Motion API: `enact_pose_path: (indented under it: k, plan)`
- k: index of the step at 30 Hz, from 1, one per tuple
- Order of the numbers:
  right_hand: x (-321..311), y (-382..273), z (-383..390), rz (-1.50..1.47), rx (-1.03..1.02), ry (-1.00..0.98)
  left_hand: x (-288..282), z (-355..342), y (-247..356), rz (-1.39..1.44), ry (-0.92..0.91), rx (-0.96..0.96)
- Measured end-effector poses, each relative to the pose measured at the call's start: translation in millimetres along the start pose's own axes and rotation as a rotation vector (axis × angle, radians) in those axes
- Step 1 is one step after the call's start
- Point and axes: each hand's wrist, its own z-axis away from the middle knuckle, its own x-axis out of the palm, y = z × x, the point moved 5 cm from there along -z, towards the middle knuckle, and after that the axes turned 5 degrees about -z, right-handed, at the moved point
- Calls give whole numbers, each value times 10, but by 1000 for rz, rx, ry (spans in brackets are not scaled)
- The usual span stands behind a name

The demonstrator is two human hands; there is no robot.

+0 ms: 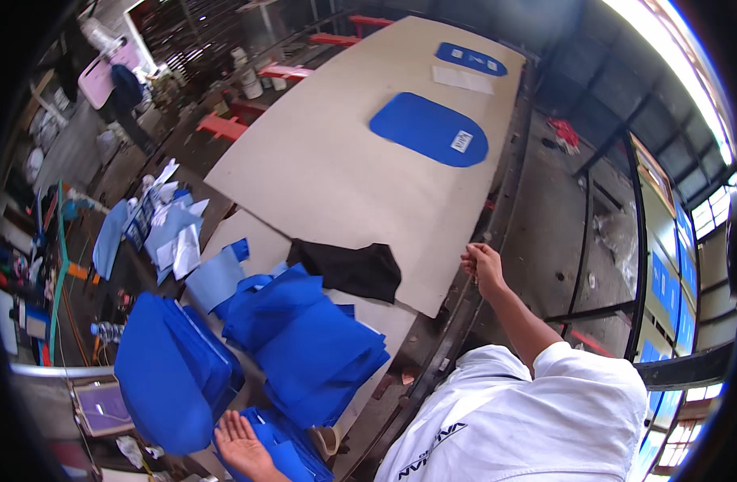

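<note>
"Where the left side begins, what is logged?"

"Pale blue and white scraps (pixel 171 229), loosely piled. Nearer the body, 1 stack of rounded blue pieces (pixel 159 369), edges fanned on its right side."

"Left hand (pixel 244 446)?"

"Just right of that stack, at the lower edge of view. Palm turned up, fingers extended and released, nothing in them. It overlaps the low blue pile (pixel 296 451); contact: cannot tell."

"Next, rightward?"

"Heaped blue sheets (pixel 312 345), uneven corners. Just beyond, 1 black cloth (pixel 348 269) lies across the near end of the beige board (pixel 320 177). Farther up the board: 1 large blue panel (pixel 413 124), then 1 smaller blue panel (pixel 449 55), both with white labels."

"Right hand (pixel 485 267)?"

"Near the board's right edge. Fingers curled toward the thumb; whether they grasp anything, cannot tell."

"Far right?"

"Black metal frame (pixel 642 241), blue panels behind it."
</note>
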Motion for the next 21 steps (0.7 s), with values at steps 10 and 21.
enact_pose_path:
  k: [10, 21]
  plan:
    - [-792, -1024, -2571, -328, -110, 164, 2888, 603, -2161, -482, -568, 25]
    - [-631, -1223, -4772, -150, 259, 365, 4665, 881, -4630, -710, -593, -434]
